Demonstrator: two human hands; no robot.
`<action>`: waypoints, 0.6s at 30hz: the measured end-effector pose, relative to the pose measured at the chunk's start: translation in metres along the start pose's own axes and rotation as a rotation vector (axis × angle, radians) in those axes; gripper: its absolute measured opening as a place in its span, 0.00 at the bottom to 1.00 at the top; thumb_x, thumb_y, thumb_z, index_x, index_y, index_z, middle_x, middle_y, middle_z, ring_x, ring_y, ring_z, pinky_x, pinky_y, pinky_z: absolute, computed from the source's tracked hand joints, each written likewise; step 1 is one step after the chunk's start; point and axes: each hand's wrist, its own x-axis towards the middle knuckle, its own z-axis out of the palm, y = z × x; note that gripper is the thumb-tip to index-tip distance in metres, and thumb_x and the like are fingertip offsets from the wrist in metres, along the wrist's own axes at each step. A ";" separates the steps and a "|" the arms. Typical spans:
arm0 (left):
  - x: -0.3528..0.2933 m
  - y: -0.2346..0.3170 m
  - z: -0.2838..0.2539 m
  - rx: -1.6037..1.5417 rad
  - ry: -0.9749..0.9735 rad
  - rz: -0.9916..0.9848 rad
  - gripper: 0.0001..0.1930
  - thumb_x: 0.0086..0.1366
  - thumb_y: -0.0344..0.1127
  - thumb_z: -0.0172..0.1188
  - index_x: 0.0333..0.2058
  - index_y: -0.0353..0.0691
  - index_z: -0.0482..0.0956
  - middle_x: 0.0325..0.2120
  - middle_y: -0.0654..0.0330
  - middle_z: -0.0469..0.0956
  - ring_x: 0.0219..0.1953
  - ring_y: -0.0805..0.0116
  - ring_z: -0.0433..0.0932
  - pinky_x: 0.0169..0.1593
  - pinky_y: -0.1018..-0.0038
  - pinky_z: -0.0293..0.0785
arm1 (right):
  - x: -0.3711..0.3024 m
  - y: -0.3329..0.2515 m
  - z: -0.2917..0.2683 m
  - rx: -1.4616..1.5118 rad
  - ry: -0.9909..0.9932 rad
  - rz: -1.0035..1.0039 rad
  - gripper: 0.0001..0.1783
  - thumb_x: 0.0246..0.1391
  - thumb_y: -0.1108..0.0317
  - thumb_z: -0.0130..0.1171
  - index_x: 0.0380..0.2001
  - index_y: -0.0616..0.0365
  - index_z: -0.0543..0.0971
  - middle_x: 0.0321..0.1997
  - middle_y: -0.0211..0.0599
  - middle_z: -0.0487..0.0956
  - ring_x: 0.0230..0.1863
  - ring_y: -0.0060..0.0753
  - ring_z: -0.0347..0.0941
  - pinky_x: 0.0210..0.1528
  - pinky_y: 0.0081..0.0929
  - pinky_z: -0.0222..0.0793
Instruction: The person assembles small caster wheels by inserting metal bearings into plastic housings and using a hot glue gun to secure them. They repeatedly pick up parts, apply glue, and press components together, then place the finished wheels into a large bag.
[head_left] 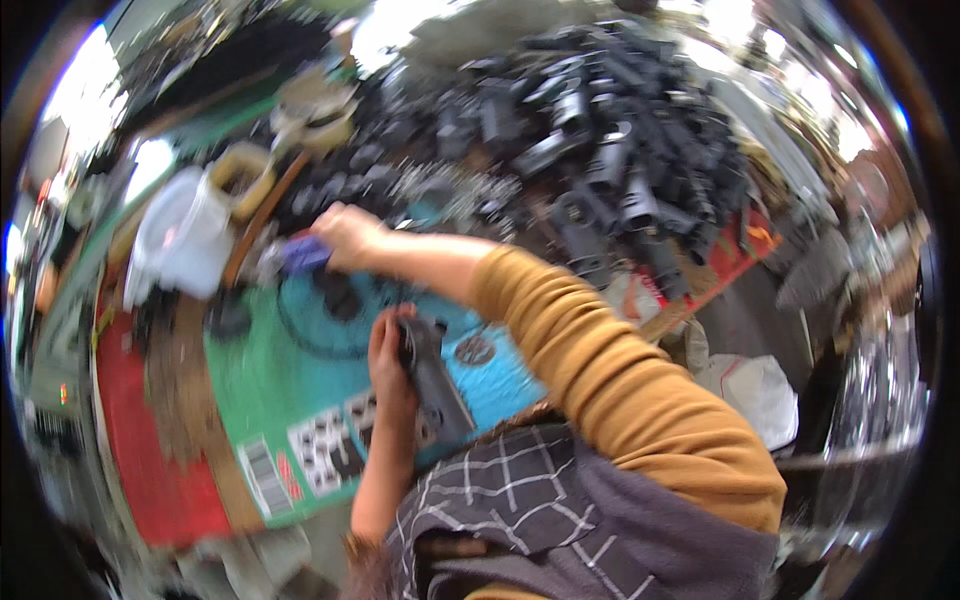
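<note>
My left hand [388,350] is wrapped round the upper end of a dark grey tubular plastic housing [440,385], which lies tilted above the green and blue printed cardboard sheet [250,365]. Stretched across toward the far left, my right hand [350,238] is closed at a purple object [305,254]. Motion blur hides what kind of thing that is. Beside the purple object, by the sheet's far edge, are small dark parts.
A large heap of dark grey housings [640,150] fills the far right of the table. At the far left stand a translucent white bucket [180,235] and a yellowish container [240,175], with a brown stick [262,220] beside them. A white bag [760,395] sits at the right.
</note>
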 end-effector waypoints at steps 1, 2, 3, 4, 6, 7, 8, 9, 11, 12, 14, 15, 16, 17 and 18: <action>0.003 0.001 -0.005 -0.100 0.084 -0.016 0.14 0.74 0.38 0.47 0.52 0.39 0.71 0.48 0.56 0.76 0.53 0.61 0.74 0.54 0.69 0.73 | -0.009 0.006 -0.005 0.041 0.120 -0.089 0.19 0.35 0.62 0.68 0.33 0.59 0.80 0.33 0.43 0.80 0.40 0.49 0.77 0.45 0.35 0.75; 0.005 0.003 -0.009 -0.235 0.072 0.008 0.15 0.74 0.39 0.47 0.55 0.41 0.69 0.50 0.56 0.75 0.55 0.59 0.73 0.54 0.66 0.75 | -0.029 0.014 -0.017 0.285 0.351 -0.155 0.20 0.40 0.62 0.69 0.38 0.59 0.81 0.36 0.43 0.81 0.42 0.47 0.76 0.47 0.36 0.74; 0.008 0.004 -0.009 -0.474 0.027 -0.024 0.14 0.73 0.38 0.47 0.53 0.41 0.71 0.50 0.55 0.75 0.55 0.58 0.73 0.56 0.60 0.73 | -0.051 0.016 -0.033 0.491 0.489 -0.184 0.19 0.39 0.62 0.69 0.36 0.60 0.82 0.38 0.45 0.81 0.42 0.47 0.77 0.47 0.40 0.74; 0.009 0.007 -0.008 -0.721 -0.114 -0.013 0.12 0.72 0.37 0.47 0.50 0.42 0.73 0.50 0.55 0.74 0.55 0.57 0.73 0.58 0.55 0.72 | -0.079 0.014 -0.052 0.451 0.595 -0.204 0.18 0.43 0.64 0.68 0.37 0.62 0.81 0.37 0.43 0.81 0.41 0.44 0.78 0.46 0.35 0.75; 0.013 0.012 0.002 -0.958 -0.256 -0.017 0.12 0.72 0.35 0.48 0.50 0.43 0.73 0.49 0.55 0.75 0.56 0.55 0.73 0.57 0.51 0.73 | -0.150 0.001 -0.090 0.690 0.382 0.056 0.17 0.49 0.65 0.66 0.41 0.63 0.79 0.36 0.41 0.80 0.41 0.37 0.78 0.47 0.32 0.75; 0.013 0.013 0.008 -0.957 -0.281 -0.046 0.11 0.71 0.34 0.48 0.50 0.43 0.73 0.49 0.57 0.75 0.55 0.56 0.74 0.57 0.54 0.74 | -0.183 -0.012 -0.102 0.851 0.242 0.220 0.17 0.54 0.66 0.63 0.45 0.63 0.77 0.39 0.40 0.79 0.42 0.29 0.75 0.46 0.27 0.73; 0.013 0.015 0.016 -0.881 -0.287 -0.016 0.11 0.72 0.35 0.48 0.50 0.43 0.72 0.49 0.57 0.75 0.55 0.58 0.74 0.56 0.56 0.75 | -0.212 -0.025 -0.111 1.012 0.178 0.277 0.17 0.58 0.68 0.60 0.49 0.62 0.76 0.41 0.39 0.78 0.43 0.21 0.72 0.45 0.21 0.72; 0.012 0.015 0.025 -0.809 -0.297 0.005 0.11 0.72 0.35 0.47 0.50 0.43 0.72 0.49 0.58 0.74 0.55 0.59 0.74 0.56 0.58 0.76 | -0.234 -0.042 -0.111 1.152 0.118 0.328 0.22 0.59 0.67 0.59 0.55 0.61 0.71 0.46 0.40 0.76 0.45 0.22 0.72 0.47 0.23 0.71; 0.009 0.014 0.041 -0.520 -0.012 -0.030 0.13 0.73 0.38 0.47 0.52 0.44 0.71 0.48 0.58 0.75 0.52 0.62 0.76 0.52 0.63 0.78 | -0.264 -0.067 -0.103 1.412 0.090 0.389 0.36 0.58 0.59 0.61 0.64 0.60 0.60 0.52 0.44 0.73 0.49 0.30 0.72 0.50 0.29 0.71; 0.007 0.012 0.049 -0.134 0.078 0.074 0.15 0.73 0.41 0.48 0.53 0.43 0.71 0.46 0.59 0.76 0.48 0.64 0.77 0.49 0.65 0.78 | -0.275 -0.073 -0.099 1.513 0.064 0.464 0.45 0.56 0.53 0.65 0.67 0.60 0.54 0.54 0.47 0.72 0.51 0.36 0.73 0.51 0.34 0.72; -0.001 0.011 0.059 0.253 0.095 0.189 0.18 0.74 0.44 0.48 0.56 0.43 0.68 0.45 0.60 0.75 0.45 0.67 0.76 0.48 0.67 0.76 | -0.285 -0.070 -0.092 1.716 0.052 0.537 0.50 0.52 0.57 0.68 0.69 0.61 0.50 0.56 0.45 0.70 0.52 0.33 0.70 0.55 0.29 0.66; -0.006 0.009 0.062 0.162 0.027 0.190 0.20 0.74 0.45 0.48 0.58 0.44 0.65 0.46 0.61 0.73 0.47 0.68 0.74 0.51 0.68 0.73 | -0.285 -0.060 -0.091 1.814 0.023 0.549 0.47 0.50 0.62 0.66 0.68 0.61 0.53 0.56 0.42 0.70 0.54 0.31 0.69 0.57 0.28 0.64; -0.013 0.009 0.064 0.049 -0.104 0.226 0.21 0.74 0.46 0.48 0.60 0.44 0.62 0.47 0.62 0.71 0.48 0.70 0.73 0.54 0.69 0.70 | -0.286 -0.045 -0.094 1.912 0.016 0.582 0.44 0.49 0.68 0.65 0.67 0.62 0.56 0.57 0.39 0.70 0.56 0.29 0.67 0.59 0.26 0.63; -0.019 0.010 0.064 0.347 -0.149 0.381 0.26 0.73 0.49 0.48 0.63 0.43 0.57 0.50 0.61 0.68 0.55 0.69 0.67 0.61 0.69 0.60 | -0.288 -0.029 -0.098 1.911 0.125 0.518 0.42 0.46 0.72 0.64 0.65 0.62 0.60 0.55 0.38 0.71 0.55 0.28 0.68 0.59 0.26 0.63; -0.026 0.013 0.062 0.372 -0.012 0.297 0.28 0.71 0.51 0.51 0.63 0.43 0.59 0.59 0.61 0.60 0.63 0.67 0.58 0.65 0.65 0.53 | -0.291 -0.014 -0.103 1.801 0.313 0.484 0.41 0.46 0.71 0.64 0.64 0.62 0.60 0.54 0.38 0.72 0.53 0.28 0.70 0.55 0.25 0.66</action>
